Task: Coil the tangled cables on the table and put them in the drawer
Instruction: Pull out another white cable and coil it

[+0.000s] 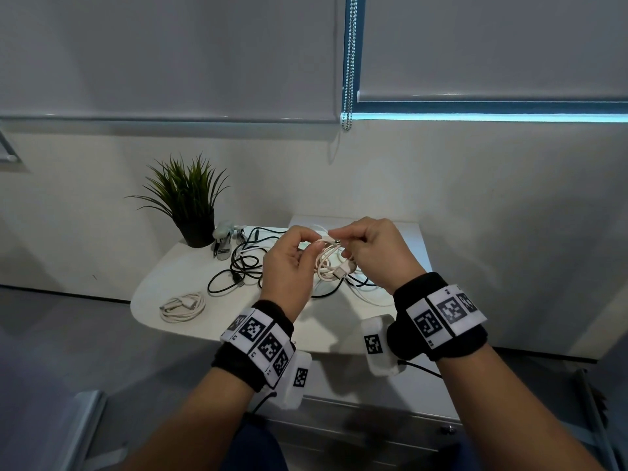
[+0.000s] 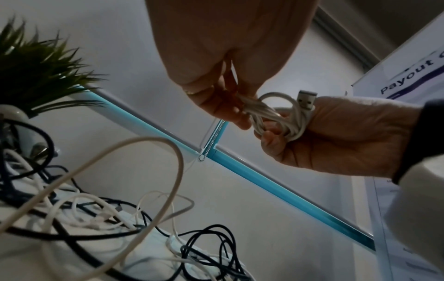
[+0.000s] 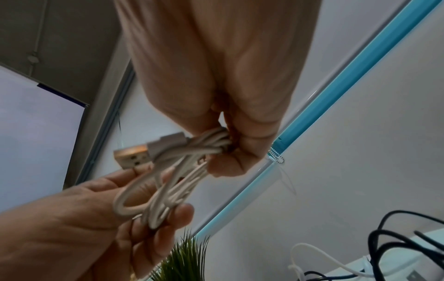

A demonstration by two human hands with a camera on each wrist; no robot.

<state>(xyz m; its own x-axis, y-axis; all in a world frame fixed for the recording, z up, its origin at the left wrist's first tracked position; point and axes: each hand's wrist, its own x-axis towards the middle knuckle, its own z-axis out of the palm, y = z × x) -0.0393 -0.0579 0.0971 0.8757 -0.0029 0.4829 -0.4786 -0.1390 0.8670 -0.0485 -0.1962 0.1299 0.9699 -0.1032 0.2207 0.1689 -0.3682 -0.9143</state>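
Both hands [image 1: 289,263] [image 1: 377,253] pinch white cable [image 1: 328,263] — plug [image 1: 343,270] low-right.

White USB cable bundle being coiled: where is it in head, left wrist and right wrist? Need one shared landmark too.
Head: white cable bundle at centre, held between both hands above the table.
Left wrist: upper right of centre, USB plug pointing up.
Right wrist: centre-left, plug pointing left.
Shared landmark: green plant.

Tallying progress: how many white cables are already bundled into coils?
2: one coil lies on the table's front left; one coil is held between both hands. Others may hide in the tangle.
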